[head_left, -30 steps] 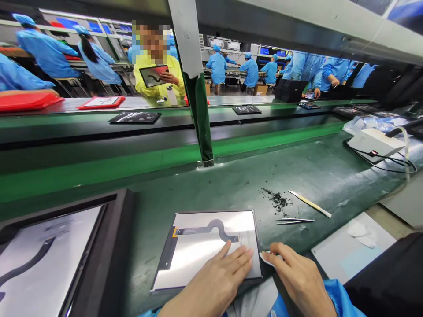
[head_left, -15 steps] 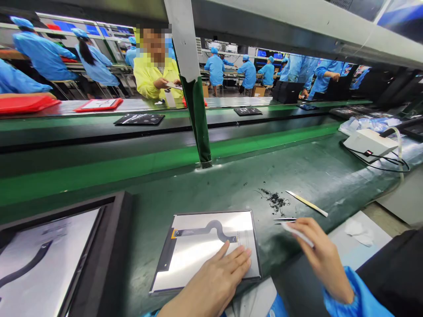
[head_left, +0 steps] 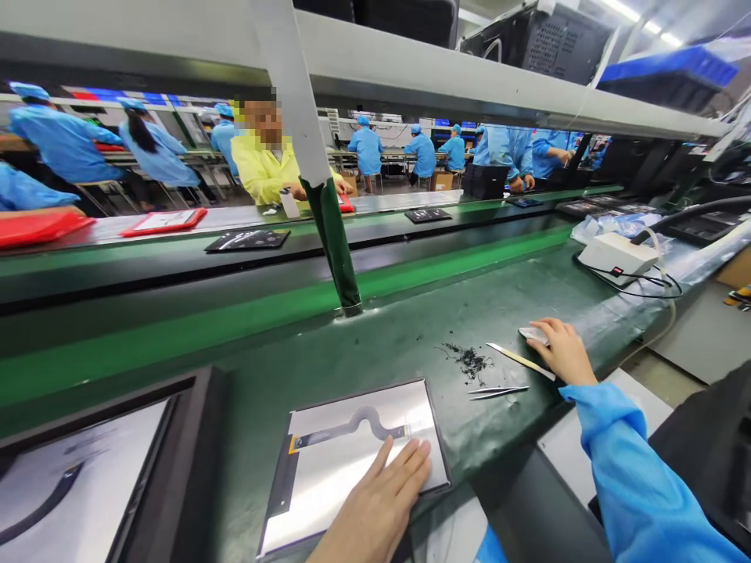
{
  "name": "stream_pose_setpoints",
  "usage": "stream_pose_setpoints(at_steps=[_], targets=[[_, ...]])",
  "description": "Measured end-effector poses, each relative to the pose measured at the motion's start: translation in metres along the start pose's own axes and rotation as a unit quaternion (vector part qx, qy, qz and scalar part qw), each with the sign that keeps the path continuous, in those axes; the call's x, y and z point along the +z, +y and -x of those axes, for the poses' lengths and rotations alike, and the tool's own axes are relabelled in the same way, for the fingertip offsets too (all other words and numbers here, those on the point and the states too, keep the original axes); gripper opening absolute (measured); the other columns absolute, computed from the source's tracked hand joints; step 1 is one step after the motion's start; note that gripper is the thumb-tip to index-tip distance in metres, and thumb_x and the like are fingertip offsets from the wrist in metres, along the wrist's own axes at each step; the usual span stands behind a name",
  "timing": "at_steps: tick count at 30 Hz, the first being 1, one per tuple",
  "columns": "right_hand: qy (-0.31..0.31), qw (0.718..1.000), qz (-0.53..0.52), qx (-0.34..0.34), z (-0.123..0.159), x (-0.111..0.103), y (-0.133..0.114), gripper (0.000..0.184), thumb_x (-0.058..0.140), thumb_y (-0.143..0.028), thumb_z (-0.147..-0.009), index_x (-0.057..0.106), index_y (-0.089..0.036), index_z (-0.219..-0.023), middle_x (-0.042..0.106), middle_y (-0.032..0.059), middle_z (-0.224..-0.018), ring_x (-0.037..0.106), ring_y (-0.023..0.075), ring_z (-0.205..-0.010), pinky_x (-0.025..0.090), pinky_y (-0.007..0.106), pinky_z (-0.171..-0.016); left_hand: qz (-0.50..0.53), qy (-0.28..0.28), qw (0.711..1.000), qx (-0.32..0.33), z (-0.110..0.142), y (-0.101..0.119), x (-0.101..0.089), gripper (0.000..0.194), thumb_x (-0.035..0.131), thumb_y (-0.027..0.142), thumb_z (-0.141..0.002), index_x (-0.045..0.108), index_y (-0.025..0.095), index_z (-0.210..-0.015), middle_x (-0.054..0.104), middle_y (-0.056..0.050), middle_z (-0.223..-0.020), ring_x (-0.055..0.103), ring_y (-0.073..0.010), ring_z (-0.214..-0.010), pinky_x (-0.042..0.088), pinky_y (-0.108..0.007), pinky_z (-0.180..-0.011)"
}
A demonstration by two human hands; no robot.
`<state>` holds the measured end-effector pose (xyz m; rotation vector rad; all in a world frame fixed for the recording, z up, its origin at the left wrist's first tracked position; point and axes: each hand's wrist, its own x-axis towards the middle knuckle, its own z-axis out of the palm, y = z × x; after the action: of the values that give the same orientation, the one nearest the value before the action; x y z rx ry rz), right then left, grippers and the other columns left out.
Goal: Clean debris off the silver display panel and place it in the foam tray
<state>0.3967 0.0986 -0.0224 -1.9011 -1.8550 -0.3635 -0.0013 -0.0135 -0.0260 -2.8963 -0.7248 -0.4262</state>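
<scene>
panel (head_left: 337,463) | under left hand (head_left: 392,486) | right hand (head_left: 562,352) well apart

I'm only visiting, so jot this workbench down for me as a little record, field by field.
Left hand: flat on the silver panel
Right hand: white piece at its fingertips
On the panel: curved dark ribbon
Nearest the right hand: pale-handled blade
Also on the green bench: tweezers, black scraps
Left side: second panel within a black frame
</scene>
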Motion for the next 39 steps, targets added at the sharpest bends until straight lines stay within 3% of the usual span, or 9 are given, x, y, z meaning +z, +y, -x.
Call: stream_pose_setpoints(at_steps=[3, 7, 13, 17, 21, 26, 30, 35, 39], targets=[[0.013, 0.998, -0.031, -0.051, 0.022, -0.016, -0.025, 0.030, 0.048, -0.032, -0.092, 0.062, -0.024, -0.117, 0.061, 0.0118, -0.122, 0.054, 0.0311, -0.108, 0.048, 0.043, -0.080, 0.024, 0.050, 0.998, -0.021, 0.003, 0.003, 0.004, 0.055, 0.033, -0.006, -0.083, 0.050, 0.010, -0.133, 0.058, -0.010, -0.137, 0.048, -0.0209, -0.131, 0.038, -0.042, -0.109], [-0.047, 0.969, -0.162, -0.183, 0.057, -0.023, -0.064, 0.023, 0.043, -0.036, -0.099, 0.063, -0.025, -0.102, 0.063, 0.0087, -0.110, 0.057, 0.0252, -0.102, 0.049, 0.040, -0.085, 0.068, 0.098, 0.989, -0.083, 0.017, 0.002, -0.004, 0.041, 0.037, 0.009, -0.098, 0.046, 0.014, -0.138, 0.055, -0.011, -0.140, 0.043, -0.0216, -0.135, 0.034, -0.046, -0.111], [-0.060, 0.959, -0.224, -0.165, 0.073, -0.001, -0.077, 0.041, 0.032, -0.050, -0.102, 0.058, -0.021, -0.088, 0.063, 0.0077, -0.088, 0.059, 0.0241, -0.084, 0.050, 0.040, -0.074, 0.055, 0.103, 0.960, -0.255, 0.074, -0.010, -0.028, 0.041, 0.044, 0.028, -0.101, 0.042, 0.023, -0.142, 0.058, -0.007, -0.137, 0.049, -0.0214, -0.129, 0.044, -0.039, -0.105], [-0.037, 0.949, -0.266, -0.168, 0.069, -0.003, -0.073, 0.045, 0.031, -0.056, -0.100, 0.056, -0.022, -0.083, 0.064, 0.0075, -0.083, 0.062, 0.0231, -0.079, 0.051, 0.039, -0.071, 0.020, 0.050, 0.970, -0.235, 0.099, -0.002, -0.035, 0.065, 0.055, 0.046, -0.094, 0.032, 0.022, -0.150, 0.052, -0.012, -0.142, 0.050, -0.0252, -0.128, 0.046, -0.041, -0.103], [-0.012, 0.951, -0.295, -0.091, 0.079, -0.024, -0.080, 0.043, 0.033, -0.059, -0.099, 0.054, -0.022, -0.093, 0.069, 0.0072, -0.082, 0.068, 0.0205, -0.071, 0.055, 0.032, -0.064, -0.028, 0.011, 0.975, -0.219, 0.101, 0.016, -0.034, 0.080, 0.057, 0.054, -0.090, 0.024, 0.018, -0.153, 0.048, -0.016, -0.145, 0.049, -0.0297, -0.130, 0.051, -0.043, -0.099], [-0.006, 0.956, -0.294, 0.007, 0.119, -0.052, -0.109, 0.042, 0.036, -0.061, -0.097, 0.051, -0.022, -0.100, 0.073, 0.0074, -0.083, 0.073, 0.0205, -0.074, 0.057, 0.025, -0.058, -0.054, 0.004, 0.982, -0.179, 0.087, 0.041, -0.030, 0.062, 0.045, 0.025, -0.099, 0.020, 0.012, -0.154, 0.048, -0.014, -0.146, 0.047, -0.0272, -0.134, 0.051, -0.042, -0.102], [-0.048, 0.953, -0.299, 0.012, 0.153, -0.066, -0.133, 0.035, 0.037, -0.051, -0.100, 0.057, -0.025, -0.110, 0.075, 0.0040, -0.098, 0.074, 0.0174, -0.086, 0.059, 0.021, -0.068, -0.071, 0.009, 0.986, -0.153, 0.078, 0.057, -0.017, 0.067, 0.037, 0.001, -0.088, 0.022, 0.008, -0.153, 0.047, -0.012, -0.147, 0.044, -0.0257, -0.136, 0.048, -0.040, -0.106], [-0.123, 0.928, -0.348, 0.052, 0.189, -0.069, -0.149, 0.028, 0.042, -0.043, -0.100, 0.061, -0.025, -0.110, 0.075, 0.0020, -0.098, 0.073, 0.0152, -0.085, 0.057, 0.016, -0.065, -0.097, 0.107, 0.980, -0.140, 0.076, 0.063, 0.003, 0.067, 0.034, 0.002, -0.084, 0.028, 0.004, -0.151, 0.051, -0.014, -0.144, 0.041, -0.0267, -0.138, 0.045, -0.037, -0.108], [-0.171, 0.902, -0.391, 0.069, 0.215, -0.062, -0.162, 0.021, 0.046, -0.040, -0.098, 0.060, -0.024, -0.104, 0.073, 0.0014, -0.088, 0.070, 0.0141, -0.072, 0.056, 0.017, -0.064, -0.101, 0.052, 0.986, -0.125, 0.071, 0.063, -0.004, 0.067, 0.043, 0.007, -0.087, 0.026, 0.004, -0.151, 0.054, -0.016, -0.140, 0.048, -0.0278, -0.134, 0.047, -0.037, -0.106]])
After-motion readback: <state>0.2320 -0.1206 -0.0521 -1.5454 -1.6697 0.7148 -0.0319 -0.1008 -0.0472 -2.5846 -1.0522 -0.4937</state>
